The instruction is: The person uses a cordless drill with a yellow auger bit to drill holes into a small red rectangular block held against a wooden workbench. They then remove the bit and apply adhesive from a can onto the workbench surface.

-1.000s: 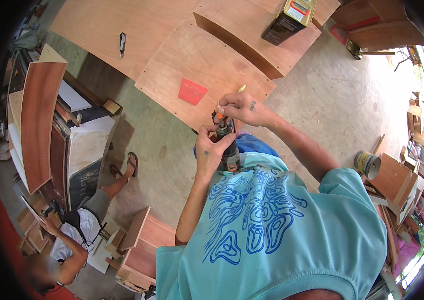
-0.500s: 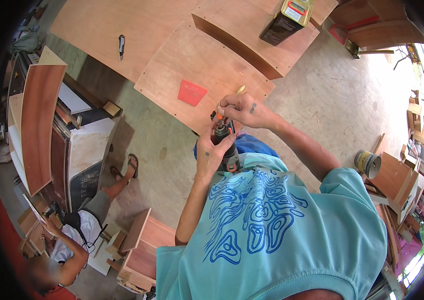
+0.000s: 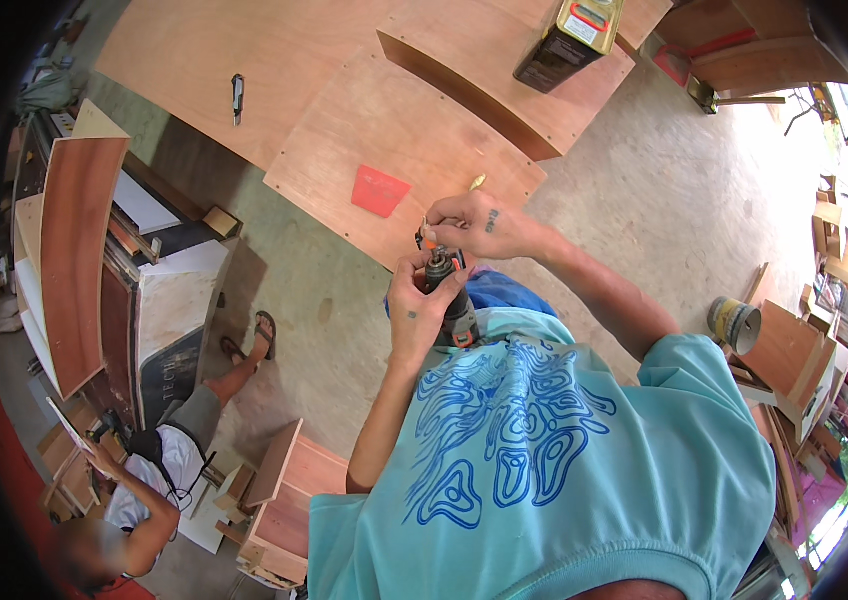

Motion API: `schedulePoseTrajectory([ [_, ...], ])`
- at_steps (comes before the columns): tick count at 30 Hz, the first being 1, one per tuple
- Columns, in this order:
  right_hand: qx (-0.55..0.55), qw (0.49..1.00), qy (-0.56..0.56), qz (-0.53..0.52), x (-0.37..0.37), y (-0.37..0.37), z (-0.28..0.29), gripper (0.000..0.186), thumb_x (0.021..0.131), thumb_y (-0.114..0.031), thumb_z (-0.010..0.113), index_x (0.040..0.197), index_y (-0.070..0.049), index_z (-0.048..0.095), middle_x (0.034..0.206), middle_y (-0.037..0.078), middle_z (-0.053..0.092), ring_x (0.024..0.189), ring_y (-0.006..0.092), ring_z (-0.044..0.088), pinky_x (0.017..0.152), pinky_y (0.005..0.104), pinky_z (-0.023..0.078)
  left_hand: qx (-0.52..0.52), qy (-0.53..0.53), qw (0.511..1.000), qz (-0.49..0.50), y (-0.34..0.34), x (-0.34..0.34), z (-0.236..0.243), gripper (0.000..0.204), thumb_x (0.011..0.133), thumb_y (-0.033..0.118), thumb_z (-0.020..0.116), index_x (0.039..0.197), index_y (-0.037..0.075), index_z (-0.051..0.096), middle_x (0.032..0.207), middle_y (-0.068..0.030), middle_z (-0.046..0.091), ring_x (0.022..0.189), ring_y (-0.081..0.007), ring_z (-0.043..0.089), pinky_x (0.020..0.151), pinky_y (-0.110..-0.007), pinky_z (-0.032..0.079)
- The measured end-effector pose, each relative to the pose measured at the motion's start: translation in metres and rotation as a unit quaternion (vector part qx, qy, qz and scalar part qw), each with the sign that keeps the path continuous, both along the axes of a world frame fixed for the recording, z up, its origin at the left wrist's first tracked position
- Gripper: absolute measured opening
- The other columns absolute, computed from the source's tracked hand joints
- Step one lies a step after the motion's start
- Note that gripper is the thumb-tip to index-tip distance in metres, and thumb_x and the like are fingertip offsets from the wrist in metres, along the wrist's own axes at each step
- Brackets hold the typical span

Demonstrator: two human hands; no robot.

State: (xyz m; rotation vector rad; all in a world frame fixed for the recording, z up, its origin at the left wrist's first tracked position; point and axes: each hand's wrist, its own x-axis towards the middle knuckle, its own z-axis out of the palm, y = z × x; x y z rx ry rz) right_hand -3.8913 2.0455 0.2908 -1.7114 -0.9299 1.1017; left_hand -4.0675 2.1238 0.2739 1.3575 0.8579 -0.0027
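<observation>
A black and grey power drill (image 3: 459,322) with orange accents stands upright against my body, chuck upward. My left hand (image 3: 416,308) is closed around its chuck (image 3: 440,266). Just beyond the chuck, my right hand (image 3: 484,224) is closed in a pinch on a small orange-and-dark piece (image 3: 429,236). Fingers hide most of that piece, so its kind does not show. Beyond my hands, on a plywood panel (image 3: 329,155), lie a red flat scraper (image 3: 380,191) and a small yellowish object (image 3: 478,182).
A box cutter (image 3: 237,100) lies farther left on the wood. A tall metal can (image 3: 569,45) stands on the raised panel at the back right. At the lower left a person (image 3: 159,465) sits beside stacked boards (image 3: 84,260). A round tin (image 3: 734,325) is at right.
My right hand has drawn slightly up and left, away from the chuck, with the small orange-and-dark piece. My left hand stays around the chuck.
</observation>
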Motion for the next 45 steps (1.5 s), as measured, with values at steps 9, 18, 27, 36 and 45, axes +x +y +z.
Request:
schedulePoseTrajectory([
  [9, 0.035, 0.999, -0.015, -0.003, 0.001, 0.007, -0.012, 0.02, 0.091, -0.013, 0.064, 0.096, 0.006, 0.069, 0.078, 0.011, 0.069, 0.068, 0.0127, 0.066, 0.061, 0.0282, 0.052, 0.0, -0.015, 1.0, 0.01, 0.001, 0.01, 0.001, 0.045, 0.079, 0.019, 0.082, 0.108, -0.006, 0.058, 0.089, -0.0084, 0.065, 0.077, -0.0113, 0.06, 0.066, -0.025, 0.05],
  [18, 0.0, 0.997, 0.055, -0.05, 0.008, 0.006, -0.017, 0.023, 0.093, -0.016, 0.065, 0.097, 0.006, 0.07, 0.077, 0.008, 0.07, 0.071, 0.0121, 0.065, 0.065, 0.0284, 0.052, -0.029, -0.001, 0.999, 0.028, 0.006, 0.007, 0.0, 0.049, 0.084, 0.024, 0.074, 0.118, -0.007, 0.056, 0.095, -0.0071, 0.065, 0.083, -0.0128, 0.062, 0.075, -0.026, 0.05],
  [27, -0.008, 1.0, -0.015, 0.007, 0.012, 0.003, 0.013, 0.022, 0.088, -0.016, 0.061, 0.095, 0.004, 0.068, 0.079, 0.014, 0.069, 0.075, 0.0208, 0.068, 0.069, 0.0339, 0.052, -0.039, -0.026, 0.999, -0.017, 0.012, 0.004, 0.001, 0.048, 0.083, 0.024, 0.076, 0.114, -0.007, 0.057, 0.091, -0.0091, 0.065, 0.083, -0.0139, 0.061, 0.072, -0.028, 0.05],
  [36, 0.03, 0.997, 0.01, 0.071, 0.007, -0.005, 0.018, 0.018, 0.086, -0.012, 0.059, 0.091, 0.004, 0.067, 0.078, 0.017, 0.068, 0.071, 0.028, 0.067, 0.067, 0.0363, 0.052, -0.029, 0.02, 0.999, 0.017, -0.006, 0.0, -0.007, 0.052, 0.076, 0.02, 0.083, 0.11, -0.006, 0.053, 0.092, -0.0094, 0.063, 0.08, -0.0134, 0.059, 0.073, -0.025, 0.05],
  [45, -0.002, 1.0, 0.019, 0.024, 0.01, -0.011, 0.016, 0.019, 0.092, -0.014, 0.063, 0.093, 0.004, 0.069, 0.08, 0.013, 0.07, 0.07, 0.0179, 0.067, 0.063, 0.0307, 0.051, -0.077, -0.066, 0.995, -0.012, -0.007, -0.012, 0.003, 0.047, 0.084, 0.012, 0.071, 0.123, -0.007, 0.054, 0.106, -0.0118, 0.064, 0.094, -0.0168, 0.062, 0.085, -0.028, 0.049],
])
